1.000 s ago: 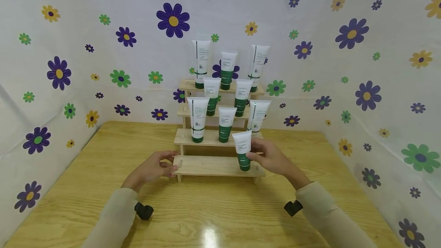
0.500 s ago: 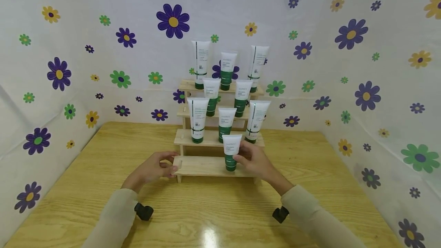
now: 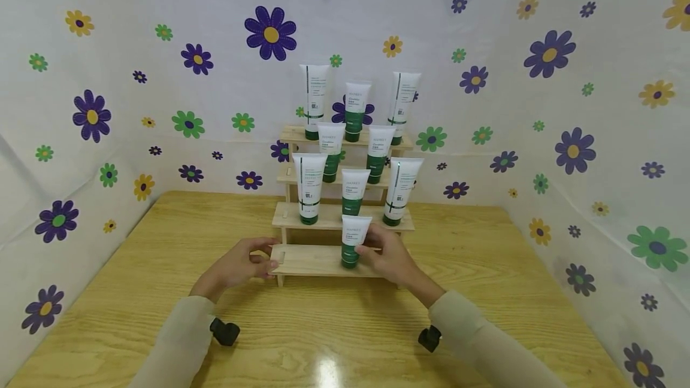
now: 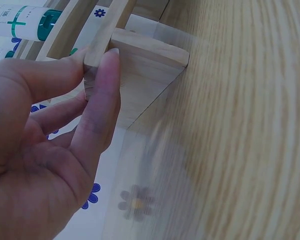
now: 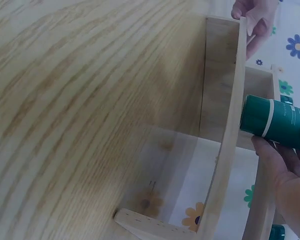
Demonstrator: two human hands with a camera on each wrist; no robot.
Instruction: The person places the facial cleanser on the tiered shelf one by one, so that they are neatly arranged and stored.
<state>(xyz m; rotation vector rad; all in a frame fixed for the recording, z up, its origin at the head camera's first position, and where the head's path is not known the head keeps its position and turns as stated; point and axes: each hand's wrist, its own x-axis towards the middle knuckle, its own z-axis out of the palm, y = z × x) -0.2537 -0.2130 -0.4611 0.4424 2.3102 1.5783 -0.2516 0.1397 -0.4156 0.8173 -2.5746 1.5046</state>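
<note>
A small white-and-green squeeze tube (image 3: 353, 238) stands cap down near the middle of the lowest step of a tiered wooden display stand (image 3: 307, 261). My right hand (image 3: 389, 259) grips it from the right. In the right wrist view, its green cap (image 5: 256, 115) meets the step's surface, with fingers around the tube's body. My left hand (image 3: 237, 263) pinches the left end of that lowest step. The left wrist view shows thumb and fingers on either side of the board's end (image 4: 97, 65).
Higher steps hold several upright tubes, including a tall tube (image 3: 309, 187) on the left, another tall tube (image 3: 401, 190) on the right and a small tube (image 3: 354, 190) behind the held one. A flower-print cloth (image 3: 215, 76) surrounds the wood-grain table (image 3: 269, 328).
My right hand has slid the small tube leftward along the lowest step, from near its right end toward the middle. The left hand has stayed on the board's end.
</note>
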